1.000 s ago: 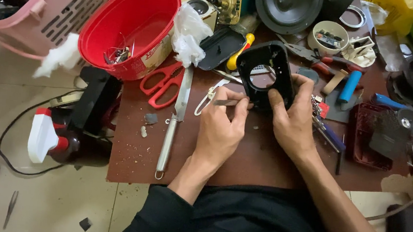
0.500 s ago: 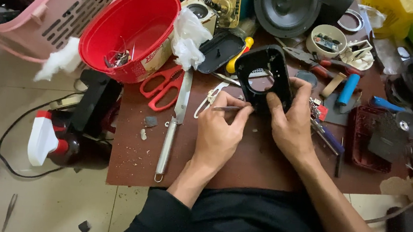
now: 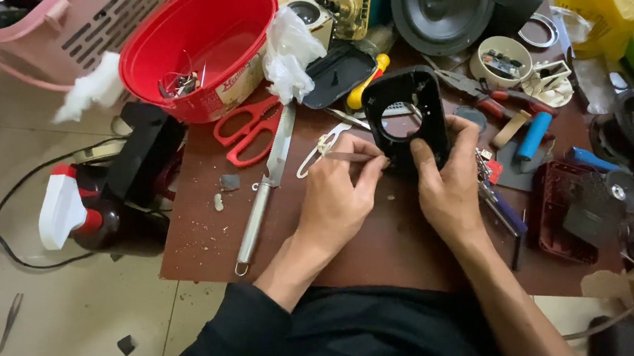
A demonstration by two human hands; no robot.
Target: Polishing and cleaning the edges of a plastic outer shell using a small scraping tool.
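My right hand (image 3: 446, 187) grips the lower edge of a black plastic frame (image 3: 409, 110) with a round opening, tilted up on the brown work board (image 3: 394, 243). My left hand (image 3: 338, 194) pinches a thin metal tool (image 3: 348, 156) that lies level, its tip at the frame's lower left corner. A white clip-shaped piece (image 3: 317, 150) lies just left of that hand.
A long serrated knife (image 3: 266, 182) and red scissors (image 3: 246, 128) lie to the left. A red bowl (image 3: 196, 39) and pink basket (image 3: 82, 20) stand at the back left. Pliers, a speaker cone (image 3: 440, 12), small tubs and a dark red tray (image 3: 567, 214) crowd the right.
The black frame has shifted slightly in my right hand. My left hand has brought the thin tool closer against the frame's lower left corner.
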